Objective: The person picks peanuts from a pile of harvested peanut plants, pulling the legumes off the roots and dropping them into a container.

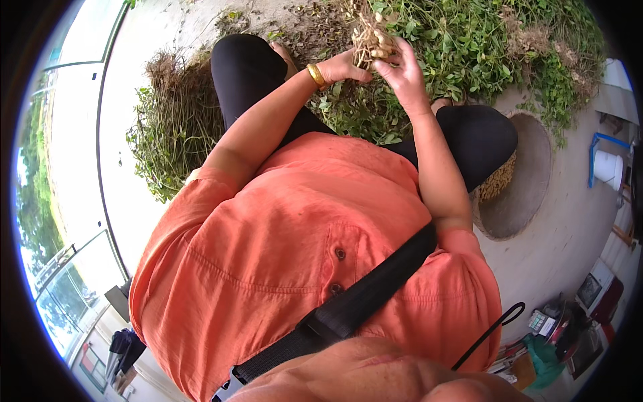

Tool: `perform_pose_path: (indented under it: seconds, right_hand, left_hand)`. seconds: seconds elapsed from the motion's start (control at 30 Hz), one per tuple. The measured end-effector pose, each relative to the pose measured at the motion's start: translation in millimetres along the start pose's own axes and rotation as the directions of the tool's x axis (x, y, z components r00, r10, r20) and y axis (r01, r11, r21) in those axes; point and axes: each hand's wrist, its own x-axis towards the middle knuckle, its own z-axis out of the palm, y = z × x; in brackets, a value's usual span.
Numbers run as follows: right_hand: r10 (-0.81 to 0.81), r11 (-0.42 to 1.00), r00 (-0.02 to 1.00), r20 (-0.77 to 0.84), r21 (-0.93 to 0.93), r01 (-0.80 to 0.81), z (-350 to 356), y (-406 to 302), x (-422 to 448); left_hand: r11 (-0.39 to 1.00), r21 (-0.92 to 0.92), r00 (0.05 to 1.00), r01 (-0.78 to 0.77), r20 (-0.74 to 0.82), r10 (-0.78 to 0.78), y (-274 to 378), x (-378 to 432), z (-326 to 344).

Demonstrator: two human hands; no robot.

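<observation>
A peanut plant's root cluster [370,42], hung with pale pods and thin roots, is held up in front of me. My left hand [345,68], below a gold-coloured bracelet [316,75], grips the cluster from its left side, with some fingers hidden behind the roots. On the other side, my right hand [403,75] has its thumb and fingers closed on pods at the cluster's lower right edge. Leafy green peanut plants [361,118] lie beneath both hands, between my legs.
A large heap of peanut plants [462,50] spreads at the upper right. Stacked plants [176,115] lie beside my left leg. By my right knee, a round basket [532,186] contains picked peanuts [497,183]. A white bucket [608,168] stands farther right.
</observation>
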Motion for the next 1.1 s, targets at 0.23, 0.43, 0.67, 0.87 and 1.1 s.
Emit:
perform_pose_path:
  seconds: [0.23,0.43,0.67,0.87,1.1]
  right_hand:
    - [-0.036,0.981,0.999,-0.034,-0.194,0.028,-3,23,1]
    - [0.089,0.996,0.992,-0.088,0.040,-0.086,-2,30,6]
    - [0.049,0.999,0.975,-0.217,0.025,-0.044,-4,41,8]
    - [0.000,0.992,0.988,-0.153,0.122,0.018,-9,28,11]
    - [0.001,0.997,0.997,-0.075,-0.079,-0.007,3,15,5]
  left_hand:
    - [0.732,0.613,0.930,0.297,-0.361,-0.074,17,-11,15]
    - [0.580,0.771,0.810,0.262,-0.502,0.302,20,-15,30]
    - [0.758,0.644,0.842,0.106,-0.464,0.276,21,-11,25]
    - [0.797,0.599,0.786,-0.073,-0.457,0.416,-1,-6,20]
    - [0.811,0.585,0.833,0.012,-0.455,0.316,14,-9,19]
